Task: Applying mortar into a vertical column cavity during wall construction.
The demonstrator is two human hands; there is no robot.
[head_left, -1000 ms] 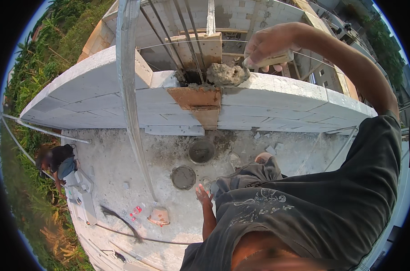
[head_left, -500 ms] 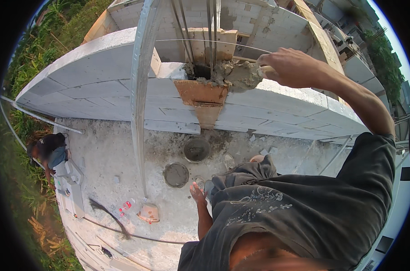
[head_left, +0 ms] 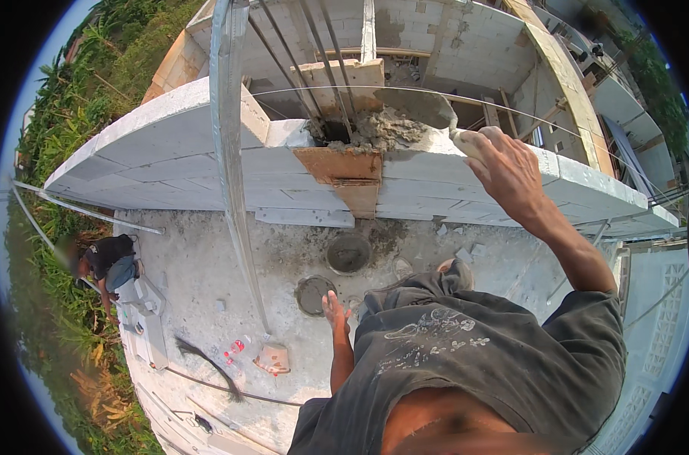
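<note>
Plainly, the right grip (head_left: 504,165) encircles a trowel (head_left: 426,108).

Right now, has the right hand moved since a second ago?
Yes: judged against the fixed brown board, the right hand, gripping the trowel, has come down the picture and somewhat right.

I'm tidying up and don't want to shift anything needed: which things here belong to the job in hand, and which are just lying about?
Seemingly part of the job:
trowel in the right hand
wet mortar on the block wall
round mortar buckets

Seemingly just lying about:
red-and-clear item
orange-and-white item
dark bristly bundle
loose block fragments
</note>
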